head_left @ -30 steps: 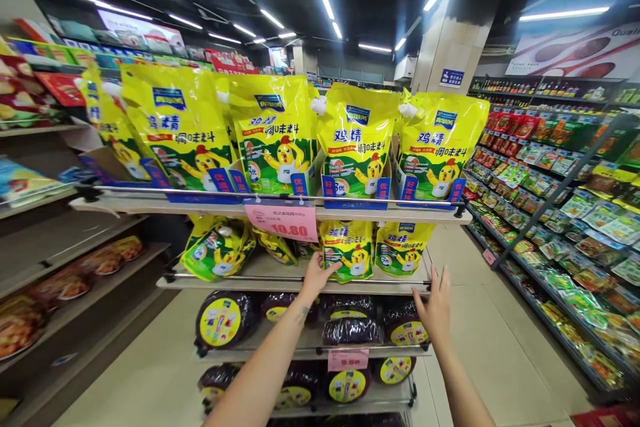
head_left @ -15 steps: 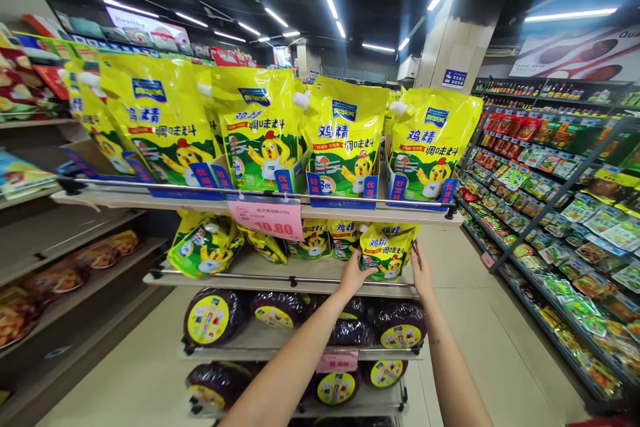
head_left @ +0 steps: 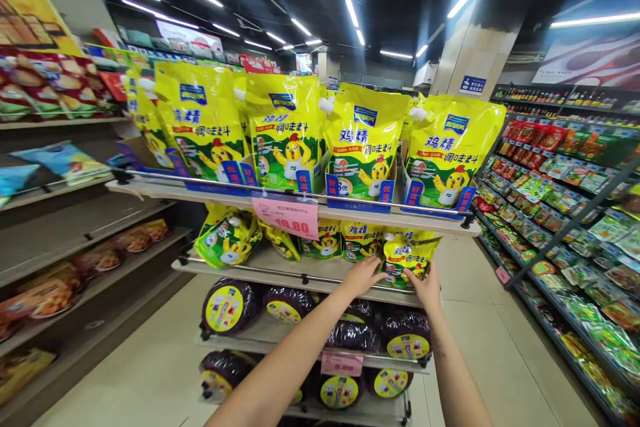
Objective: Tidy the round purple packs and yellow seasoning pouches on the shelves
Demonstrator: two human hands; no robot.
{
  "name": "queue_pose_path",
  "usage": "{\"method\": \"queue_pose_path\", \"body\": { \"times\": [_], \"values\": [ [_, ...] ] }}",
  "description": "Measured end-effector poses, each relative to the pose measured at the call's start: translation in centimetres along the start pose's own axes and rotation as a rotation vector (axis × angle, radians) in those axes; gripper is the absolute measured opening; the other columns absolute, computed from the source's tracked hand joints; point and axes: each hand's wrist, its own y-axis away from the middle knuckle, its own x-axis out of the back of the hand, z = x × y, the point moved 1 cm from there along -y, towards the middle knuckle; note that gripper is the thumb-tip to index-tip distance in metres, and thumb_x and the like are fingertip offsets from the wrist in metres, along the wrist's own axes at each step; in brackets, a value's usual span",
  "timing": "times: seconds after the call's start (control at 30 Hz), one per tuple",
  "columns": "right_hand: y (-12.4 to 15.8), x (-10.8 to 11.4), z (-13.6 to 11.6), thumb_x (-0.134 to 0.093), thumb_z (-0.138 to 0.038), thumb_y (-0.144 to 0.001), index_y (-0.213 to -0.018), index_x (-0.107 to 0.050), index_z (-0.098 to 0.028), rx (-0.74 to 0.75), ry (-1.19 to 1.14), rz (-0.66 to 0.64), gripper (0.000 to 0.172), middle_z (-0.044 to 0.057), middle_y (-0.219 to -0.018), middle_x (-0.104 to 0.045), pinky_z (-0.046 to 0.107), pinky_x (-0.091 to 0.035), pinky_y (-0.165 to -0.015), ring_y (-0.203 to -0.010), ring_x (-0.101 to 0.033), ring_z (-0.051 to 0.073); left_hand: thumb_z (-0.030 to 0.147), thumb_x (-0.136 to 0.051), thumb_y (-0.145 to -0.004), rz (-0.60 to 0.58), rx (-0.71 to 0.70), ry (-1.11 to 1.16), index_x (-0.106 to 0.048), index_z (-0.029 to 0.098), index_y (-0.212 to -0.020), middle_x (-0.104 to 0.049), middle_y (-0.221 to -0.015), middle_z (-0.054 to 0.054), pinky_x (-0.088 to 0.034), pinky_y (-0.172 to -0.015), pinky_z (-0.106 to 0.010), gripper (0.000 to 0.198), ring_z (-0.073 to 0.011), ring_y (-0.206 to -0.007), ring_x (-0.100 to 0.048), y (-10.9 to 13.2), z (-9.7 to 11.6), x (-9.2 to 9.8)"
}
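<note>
A yellow and green seasoning pouch [head_left: 407,255] with a chick picture stands at the right end of the second shelf. My right hand [head_left: 427,288] grips its right side, the thumb across the front and the fingers partly hidden along the edge. At the pouch's left edge is my left hand [head_left: 366,276], fingers stretched out and thumb tip close to the pouch; whether it touches cannot be made out. Similar pouches [head_left: 361,239] line the shelf to the left, and one tilted pouch [head_left: 229,240] leans at the far left end.
Larger seasoning pouches [head_left: 367,140] stand in blue display boxes on the top shelf, above a pink price tag [head_left: 287,217]. Dark wrapped round packs [head_left: 406,333] fill the shelves below. A metal rail [head_left: 305,278] edges the second shelf. Stocked racks [head_left: 560,213] stand to the right.
The view has turned a little left, so the shelf sits further right. My right thumb has come onto the pouch's front; my left thumb has drawn back from its front to the edge.
</note>
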Motion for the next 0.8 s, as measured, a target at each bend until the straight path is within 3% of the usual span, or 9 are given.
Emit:
{"method": "queue_pose_path", "body": {
  "times": [0.1, 0.2, 0.27, 0.33, 0.43, 0.53, 0.67, 0.8],
  "values": [
    [-0.5, 0.8, 0.6, -0.082, -0.054, -0.060, -0.114, -0.051, -0.019, -0.097, -0.188, -0.006, 0.072, 0.011, -0.110, -0.067, 0.040, -0.056, -0.083, -0.096, -0.067, 0.026, 0.048, -0.057, -0.088, 0.159, -0.006, -0.030, -0.059, 0.024, -0.108, -0.060, -0.124, -0.014, -0.036, -0.111, -0.048, 0.032, -0.0322, -0.126, -0.052, 0.6, -1.1, 2.3],
    [-0.4, 0.9, 0.9, -0.083, -0.053, -0.058, -0.115, -0.051, -0.018, -0.117, -0.201, 0.070, 0.074, 0.011, -0.111, -0.066, 0.039, -0.055, -0.086, -0.098, -0.066, 0.026, 0.040, -0.050, -0.091, 0.346, 0.130, -0.039, -0.040, 0.015, -0.136, -0.041, -0.144, -0.024, -0.026, -0.115, -0.059, 0.053, -0.0367, -0.141, -0.036, 0.9, -2.6, 3.1],
    [0.1, 0.7, 1.1, -0.082, -0.053, -0.059, -0.118, -0.050, -0.018, -0.121, -0.174, 0.100, 0.076, 0.012, -0.113, -0.066, 0.039, -0.055, -0.086, -0.098, -0.066, 0.026, 0.037, -0.061, -0.083, 0.342, 0.198, -0.023, -0.034, 0.011, -0.141, -0.041, -0.145, -0.028, -0.033, -0.112, -0.058, 0.069, -0.0396, -0.138, -0.039, 0.7, -3.6, 2.9],
    [0.5, 0.3, 1.2, -0.081, -0.053, -0.060, -0.122, -0.049, -0.018, -0.131, -0.164, 0.116, 0.078, 0.012, -0.115, -0.066, 0.039, -0.055, -0.086, -0.099, -0.066, 0.027, 0.032, -0.070, -0.073, 0.272, 0.196, -0.008, -0.040, 0.011, -0.139, -0.046, -0.142, -0.028, -0.041, -0.106, -0.053, 0.076, -0.0399, -0.133, -0.047, 0.4, -4.4, 2.9],
    [0.9, -0.1, 1.2, -0.081, -0.053, -0.061, -0.127, -0.047, -0.017, -0.134, -0.174, 0.136, 0.083, 0.013, -0.121, -0.063, 0.040, -0.054, -0.091, -0.105, -0.064, 0.028, 0.026, -0.075, -0.066, 0.249, 0.150, 0.009, -0.049, 0.014, -0.133, -0.053, -0.138, -0.024, -0.045, -0.105, -0.045, 0.073, -0.0361, -0.128, -0.053, 0.7, -4.9, 3.8],
    [1.2, -0.3, 1.0, -0.078, -0.055, -0.064, -0.134, -0.044, -0.015, -0.117, -0.176, 0.160, 0.088, 0.015, -0.127, -0.060, 0.042, -0.052, -0.096, -0.112, -0.061, 0.029, 0.026, -0.071, -0.071, 0.318, 0.107, 0.019, -0.055, 0.021, -0.127, -0.059, -0.132, -0.015, -0.045, -0.107, -0.041, 0.058, -0.0294, -0.126, -0.055, 2.1, -4.9, 5.8],
    [2.2, -0.4, -0.4, -0.071, -0.061, -0.070, -0.145, -0.038, -0.014, -0.056, -0.020, 0.231, 0.094, 0.018, -0.136, -0.054, 0.049, -0.044, -0.105, -0.122, -0.055, 0.034, 0.028, -0.053, -0.087, 0.637, 0.168, -0.009, -0.056, 0.023, -0.112, -0.057, -0.119, -0.011, -0.044, -0.106, -0.044, 0.025, -0.0259, -0.120, -0.054, 5.1, -5.7, 9.9],
    [5.2, -1.4, -4.1, -0.069, -0.063, -0.073, -0.156, -0.019, -0.011, -0.025, 0.200, 0.471, 0.110, 0.027, -0.156, -0.020, 0.061, -0.025, -0.115, -0.147, -0.018, 0.042, 0.032, -0.053, -0.088, 0.976, 0.294, -0.049, -0.047, 0.020, -0.115, -0.050, -0.118, -0.013, -0.044, -0.102, -0.050, 0.030, -0.0280, -0.116, -0.050, 7.4, -7.9, 15.6]
  ]
}}
